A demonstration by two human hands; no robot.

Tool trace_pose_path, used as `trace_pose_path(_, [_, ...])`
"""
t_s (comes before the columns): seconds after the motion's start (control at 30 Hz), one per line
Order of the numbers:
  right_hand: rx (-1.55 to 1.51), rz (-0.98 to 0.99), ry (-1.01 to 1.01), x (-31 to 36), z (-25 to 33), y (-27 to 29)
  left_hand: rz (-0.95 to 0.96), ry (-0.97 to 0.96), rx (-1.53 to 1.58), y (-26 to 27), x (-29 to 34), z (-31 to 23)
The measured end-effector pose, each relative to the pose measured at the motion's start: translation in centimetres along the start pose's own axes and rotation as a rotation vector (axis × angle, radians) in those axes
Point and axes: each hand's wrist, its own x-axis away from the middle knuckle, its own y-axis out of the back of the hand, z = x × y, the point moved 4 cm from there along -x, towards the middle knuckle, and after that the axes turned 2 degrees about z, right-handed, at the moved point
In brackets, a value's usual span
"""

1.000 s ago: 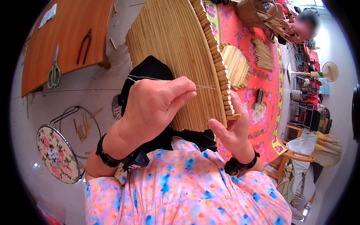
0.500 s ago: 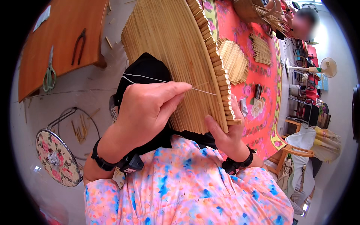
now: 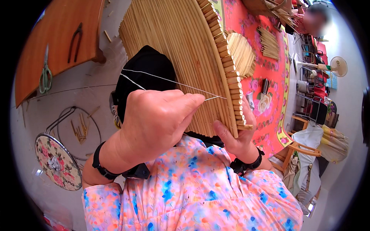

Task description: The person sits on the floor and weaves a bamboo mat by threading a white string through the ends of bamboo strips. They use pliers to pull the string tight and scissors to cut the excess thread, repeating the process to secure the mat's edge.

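The left hand [image 3: 154,123] is balled up, its fingers [image 3: 185,106] pinched together on a thin needle [image 3: 214,97] whose tip reaches the stick-lined rim of a big bamboo-slat panel [image 3: 181,50]. A pale thread [image 3: 162,79] runs back from just beyond those fingertips, across a black cloth [image 3: 144,73] lying behind the knuckles. The right hand [image 3: 237,134] grips the panel's lower edge, thumb pressed up against the slats and the other fingers wrapped behind, clamped on the rim. Past the right fingers, a smaller bamboo fan piece [image 3: 241,52] lies on a red flowered mat [image 3: 269,100]. Well off beyond the left hand, scissors [image 3: 45,75] and pliers [image 3: 75,40] rest on a wooden surface [image 3: 58,30].
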Motion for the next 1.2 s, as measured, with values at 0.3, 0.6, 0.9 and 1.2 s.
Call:
trace_pose_path(0.3, [0.039,0.009,0.002,-0.28,0.18,0.11,0.002,-0.005,-0.006,-0.06,-0.45,-0.21])
trace_pose_path(0.6, [0.024,0.013,-0.049,-0.59,0.31,0.21,0.036,0.002,-0.023,0.08,-0.54,-0.39])
trace_pose_path(0.9, [0.023,0.026,-0.078,-0.7,0.36,0.24,0.043,-0.001,-0.035,0.31,-0.71,-0.56])
trace_pose_path(1.2, [0.008,0.032,-0.144,-0.91,0.51,0.26,0.052,0.0,-0.036,0.35,-0.77,-0.51])
